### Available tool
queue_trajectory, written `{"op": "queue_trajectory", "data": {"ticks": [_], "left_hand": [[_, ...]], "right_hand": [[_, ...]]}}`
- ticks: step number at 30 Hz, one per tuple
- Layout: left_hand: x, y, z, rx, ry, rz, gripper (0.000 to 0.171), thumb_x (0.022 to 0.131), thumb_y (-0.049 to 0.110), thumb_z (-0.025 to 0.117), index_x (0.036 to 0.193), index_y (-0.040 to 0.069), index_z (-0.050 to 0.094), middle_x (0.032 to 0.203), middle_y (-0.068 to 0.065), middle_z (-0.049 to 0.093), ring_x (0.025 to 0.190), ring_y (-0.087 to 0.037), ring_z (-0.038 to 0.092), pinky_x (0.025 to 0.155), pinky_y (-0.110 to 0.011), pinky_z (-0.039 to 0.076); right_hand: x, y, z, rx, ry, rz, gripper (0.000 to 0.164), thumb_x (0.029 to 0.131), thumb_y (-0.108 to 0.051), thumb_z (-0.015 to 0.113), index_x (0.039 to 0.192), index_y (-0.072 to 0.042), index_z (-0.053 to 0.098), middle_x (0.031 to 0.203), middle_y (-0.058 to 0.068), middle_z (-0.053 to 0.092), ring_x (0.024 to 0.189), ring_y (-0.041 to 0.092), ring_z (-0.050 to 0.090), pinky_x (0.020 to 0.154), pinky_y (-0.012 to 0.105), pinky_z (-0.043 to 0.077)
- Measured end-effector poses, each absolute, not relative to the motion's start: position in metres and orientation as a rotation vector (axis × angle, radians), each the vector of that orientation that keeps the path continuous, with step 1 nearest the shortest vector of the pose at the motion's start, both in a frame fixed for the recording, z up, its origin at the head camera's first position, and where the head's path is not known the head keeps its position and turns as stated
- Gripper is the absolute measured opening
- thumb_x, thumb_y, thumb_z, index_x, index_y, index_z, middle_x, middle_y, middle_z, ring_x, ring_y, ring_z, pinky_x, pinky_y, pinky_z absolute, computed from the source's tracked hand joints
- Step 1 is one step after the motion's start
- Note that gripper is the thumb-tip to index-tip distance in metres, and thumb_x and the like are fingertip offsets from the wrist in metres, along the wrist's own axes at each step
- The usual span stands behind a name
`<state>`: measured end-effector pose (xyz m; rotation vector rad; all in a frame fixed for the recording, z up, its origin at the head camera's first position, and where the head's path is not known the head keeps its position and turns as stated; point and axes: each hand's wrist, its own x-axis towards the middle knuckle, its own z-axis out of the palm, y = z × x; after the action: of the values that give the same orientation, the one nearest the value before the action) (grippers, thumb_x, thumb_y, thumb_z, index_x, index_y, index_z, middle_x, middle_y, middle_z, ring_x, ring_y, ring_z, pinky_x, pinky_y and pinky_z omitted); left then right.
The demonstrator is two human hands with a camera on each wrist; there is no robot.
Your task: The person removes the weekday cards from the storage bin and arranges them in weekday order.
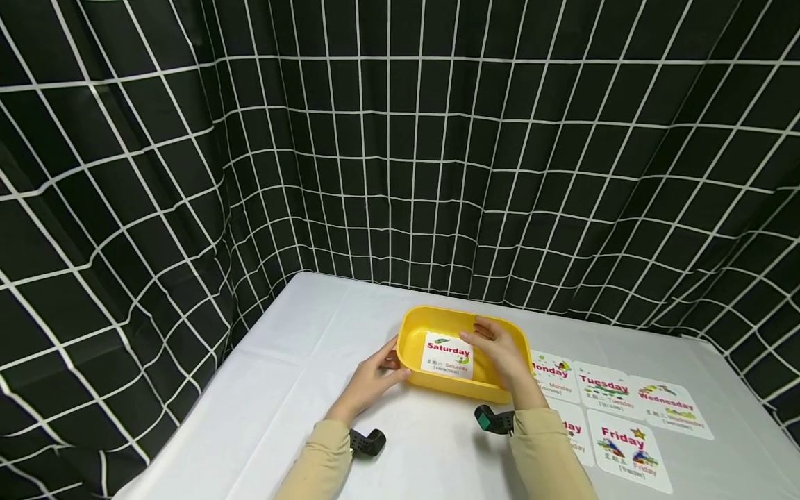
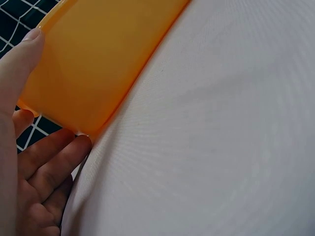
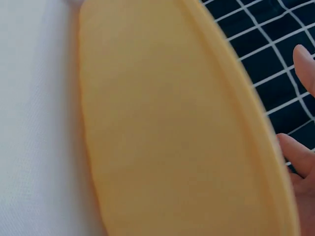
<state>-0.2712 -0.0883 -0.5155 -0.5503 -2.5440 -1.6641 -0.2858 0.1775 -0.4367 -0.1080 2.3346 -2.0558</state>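
A yellow plastic basin [image 1: 431,380] stands on the white-covered table, with a "Saturday" card [image 1: 447,355] lying face up in it. My left hand [image 1: 370,383] holds the basin's left end, thumb on the near side near the rim and fingers round the end. In the left wrist view, the thumb [image 2: 22,64] and fingertips touch the basin wall [image 2: 98,59]. My right hand [image 1: 501,353] is over the basin's right part, fingers loosely bent and apart, with nothing seen between them. The right wrist view shows part of that hand [image 3: 301,157] beyond the basin's rim.
Right of the basin lie a "Monday" card [image 1: 555,378], a "Tuesday" card [image 1: 603,389], a "Wednesday" card [image 1: 670,408] and a "Friday" card [image 1: 630,451]. Another card [image 1: 578,434] is partly hidden by the right sleeve. A black gridded curtain [image 1: 400,139] surrounds the table.
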Motion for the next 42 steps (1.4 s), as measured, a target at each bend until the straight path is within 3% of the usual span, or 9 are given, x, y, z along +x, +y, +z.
{"op": "queue_trajectory", "data": {"ticks": [8, 21, 29, 42], "left_hand": [[-0.272, -0.087, -0.517, -0.558, -2.547, -1.649, 0.077, 0.081, 0.05, 0.066, 0.145, 0.028, 0.031, 0.112, 0.013, 0.06, 0.097, -0.007, 0.055, 0.097, -0.044, 0.034], [-0.271, -0.088, -0.515, -0.539, -2.555, -1.64, 0.077, 0.08, 0.05, 0.067, 0.145, 0.027, 0.032, 0.109, 0.012, 0.061, 0.096, -0.007, 0.055, 0.099, -0.045, 0.031], [-0.271, -0.088, -0.516, -0.543, -2.548, -1.645, 0.078, 0.08, 0.05, 0.067, 0.146, 0.025, 0.032, 0.108, 0.013, 0.061, 0.096, -0.007, 0.055, 0.099, -0.045, 0.031], [-0.271, -0.088, -0.515, -0.55, -2.546, -1.649, 0.077, 0.08, 0.05, 0.067, 0.145, 0.028, 0.031, 0.11, 0.012, 0.06, 0.096, -0.007, 0.055, 0.1, -0.045, 0.031]], "right_hand": [[-0.286, 0.175, -0.438, -0.076, 2.337, -1.97, 0.091, 0.076, -0.035, 0.075, 0.14, 0.007, 0.027, 0.139, 0.028, 0.031, 0.126, 0.038, 0.031, 0.104, 0.048, 0.026], [-0.294, 0.175, -0.442, 0.035, 2.307, -1.877, 0.09, 0.076, -0.026, 0.077, 0.14, 0.009, 0.025, 0.141, 0.03, 0.025, 0.127, 0.04, 0.027, 0.104, 0.05, 0.022], [-0.297, 0.172, -0.443, 0.135, 2.392, -1.674, 0.088, 0.077, -0.03, 0.076, 0.14, 0.007, 0.028, 0.143, 0.027, 0.026, 0.127, 0.042, 0.028, 0.105, 0.051, 0.021], [-0.301, 0.172, -0.449, 0.093, 2.397, -1.579, 0.091, 0.076, -0.023, 0.077, 0.138, 0.014, 0.023, 0.141, 0.033, 0.025, 0.126, 0.043, 0.028, 0.105, 0.051, 0.019]]}}
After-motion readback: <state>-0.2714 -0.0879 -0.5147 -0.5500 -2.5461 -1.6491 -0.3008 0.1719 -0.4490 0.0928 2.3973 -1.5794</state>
